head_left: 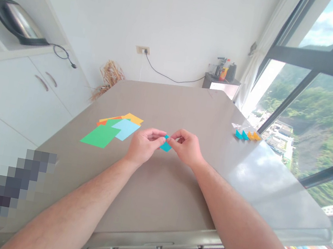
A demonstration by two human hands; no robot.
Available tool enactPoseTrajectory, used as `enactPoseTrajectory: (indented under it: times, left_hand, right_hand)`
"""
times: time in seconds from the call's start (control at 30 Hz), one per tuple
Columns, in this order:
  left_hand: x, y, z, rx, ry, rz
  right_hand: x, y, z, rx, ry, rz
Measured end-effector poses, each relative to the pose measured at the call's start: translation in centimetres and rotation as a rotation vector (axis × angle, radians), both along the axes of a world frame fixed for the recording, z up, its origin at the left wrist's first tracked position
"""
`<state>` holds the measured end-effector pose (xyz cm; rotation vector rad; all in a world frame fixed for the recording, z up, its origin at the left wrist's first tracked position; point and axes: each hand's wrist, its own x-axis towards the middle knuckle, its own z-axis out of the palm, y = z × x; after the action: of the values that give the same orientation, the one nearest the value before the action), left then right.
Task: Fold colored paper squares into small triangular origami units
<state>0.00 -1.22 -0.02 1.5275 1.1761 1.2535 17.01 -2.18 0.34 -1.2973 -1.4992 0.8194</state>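
Between my two hands is a small piece of folded blue paper (166, 146), pinched near its upper edge. My left hand (146, 143) grips its left side between thumb and fingers. From the other side, my right hand (186, 146) pinches the upper right part. The fingers hide much of the paper, so its full folded shape cannot be made out. To the left of my left hand lie loose paper sheets: green (100, 136), light blue (126, 128) and yellow-orange (133, 118), partly overlapping.
Several small folded paper boats (245, 135), blue and orange, stand in a row at the right of the table (173, 104). A bottle (224, 70) and a dark kettle stand on a low cabinet behind. Windows (326, 114) line the right side.
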Motion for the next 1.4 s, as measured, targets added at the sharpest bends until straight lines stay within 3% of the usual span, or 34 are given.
enactPoseTrajectory:
  times: [0.37,0.83,1.4]
  left_hand:
    - [0.1,0.2,-0.1,-0.041,-0.125,-0.011]
    - [0.0,0.2,0.9,-0.366,-0.358,-0.101]
    - [-0.7,0.7,0.5,-0.438,-0.421,-0.216]
  right_hand:
    - [0.0,0.0,-0.3,0.024,0.081,0.007]
    - [-0.1,0.0,-0.5,0.127,0.032,0.003]
    - [0.0,0.1,-0.9,0.266,-0.032,0.030]
